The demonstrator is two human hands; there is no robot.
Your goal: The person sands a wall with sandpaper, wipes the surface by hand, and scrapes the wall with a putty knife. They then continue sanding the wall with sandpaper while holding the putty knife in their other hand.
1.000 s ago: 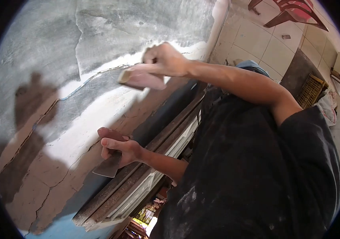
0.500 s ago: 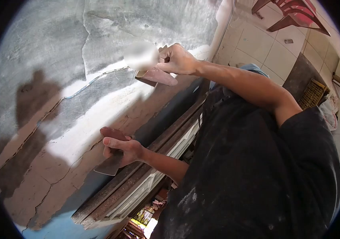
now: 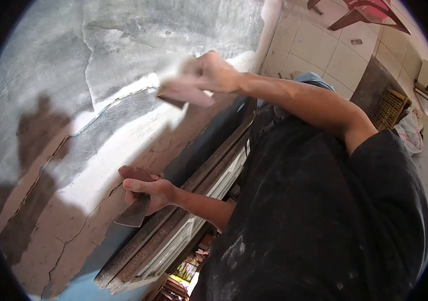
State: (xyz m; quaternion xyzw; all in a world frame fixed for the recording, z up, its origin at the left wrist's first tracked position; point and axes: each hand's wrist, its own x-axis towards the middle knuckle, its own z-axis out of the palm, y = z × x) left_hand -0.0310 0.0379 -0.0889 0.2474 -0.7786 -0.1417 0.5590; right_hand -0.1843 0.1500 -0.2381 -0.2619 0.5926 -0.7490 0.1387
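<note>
My left hand (image 3: 150, 194) is closed around a putty knife (image 3: 132, 214), its brown handle showing past the thumb and its metal blade pointing down in front of the lower wall. Higher up, my right hand (image 3: 217, 73) grips a flat pinkish scraper-like tool (image 3: 186, 93) with a dark metal edge. Motion and a whitish smear blur this tool, so its exact shape is hidden. It is up against or very near the wall (image 3: 48, 65), at the upper end of a long crack (image 3: 96, 114) bordered by white filler (image 3: 118, 145).
Below the wall runs a brown wooden ledge (image 3: 169, 220) with a white slatted frame (image 3: 174, 241) beside it. Behind my right arm are a tiled floor (image 3: 314, 47), a red plastic chair (image 3: 369, 15) and a yellow crate (image 3: 390, 108). A plastic bag (image 3: 408, 134) lies by the crate.
The view has shifted slightly, so the wall appears farther left and lower. My right hand and its tool are now smeared by motion. My left hand keeps the same grip on the putty knife.
</note>
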